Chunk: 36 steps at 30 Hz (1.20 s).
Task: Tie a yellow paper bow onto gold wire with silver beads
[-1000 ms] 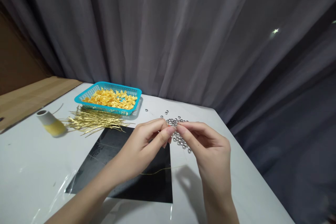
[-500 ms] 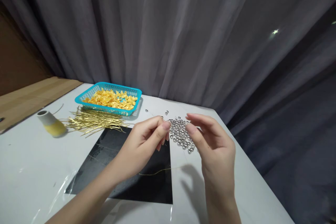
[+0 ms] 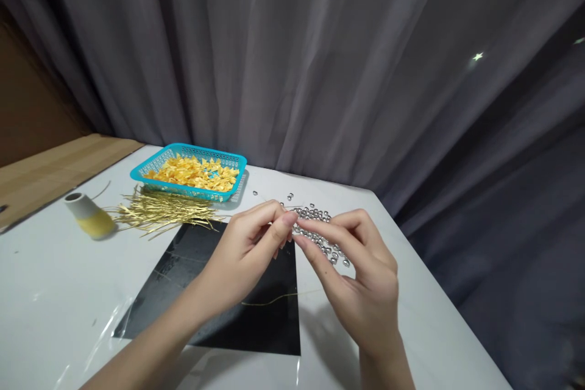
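My left hand (image 3: 249, 250) is closed in a pinch, thumb pressed against the fingers; what it holds is too small to make out. A faint thin strand shows just beyond its fingertips. My right hand (image 3: 361, 274) meets these fingertips with thumb and index finger drawn close together, and anything between them is hidden. Behind the hands lies a pile of small silver beads (image 3: 336, 251), partly covered by the right fingers. Below the hands, one thin gold wire (image 3: 269, 303) runs across the black mat (image 3: 256, 332) towards its right edge.
A blue plastic basket (image 3: 137, 175) of yellow petal-like pieces stands at the back left. In front of it lies a bundle of gold strands (image 3: 167, 213). Left of that is a grey-and-yellow vase-shaped object (image 3: 91, 217). Cardboard (image 3: 59, 167) lies along the left edge; a grey curtain (image 3: 297, 61) hangs behind.
My right hand has moved left from above the beads to my left fingertips, its thumb and index finger coming together. My left hand has barely moved.
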### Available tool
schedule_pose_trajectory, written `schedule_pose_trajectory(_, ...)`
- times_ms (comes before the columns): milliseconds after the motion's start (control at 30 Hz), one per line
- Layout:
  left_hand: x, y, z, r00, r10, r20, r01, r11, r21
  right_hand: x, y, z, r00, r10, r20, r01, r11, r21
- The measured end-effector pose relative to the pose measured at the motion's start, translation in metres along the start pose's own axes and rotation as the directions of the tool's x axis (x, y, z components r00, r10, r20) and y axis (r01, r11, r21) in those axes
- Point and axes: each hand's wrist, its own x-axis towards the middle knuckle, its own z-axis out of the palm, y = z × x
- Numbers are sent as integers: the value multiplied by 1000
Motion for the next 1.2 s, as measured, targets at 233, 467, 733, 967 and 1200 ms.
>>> schedule_pose_trajectory(233, 1, 2, 2, 999, 43, 2, -43, 994, 97, -1, 4, 1, 999, -6, 44, 8, 1000, -28)
schedule_pose_trajectory(467, 3, 1, 3, 1000, 26, 17, -27, 997, 69, 0, 9, -1, 994, -62, 95, 66, 997, -39)
schedule_pose_trajectory(733, 0, 3, 4, 999, 20, 32, -22, 998, 59, 0, 15, 2, 983, -140, 122, 144, 989, -25)
schedule_pose_trajectory(967, 1, 1, 5, 998, 68, 15, -69, 995, 71, 1, 13, 2, 983, -156, 100, 159, 987, -20)
schedule_pose_trajectory(1200, 2, 0, 3, 987, 157, 21, -159, 979, 127, 0, 17, 1, 985, -156, 75, 158, 987, -29)
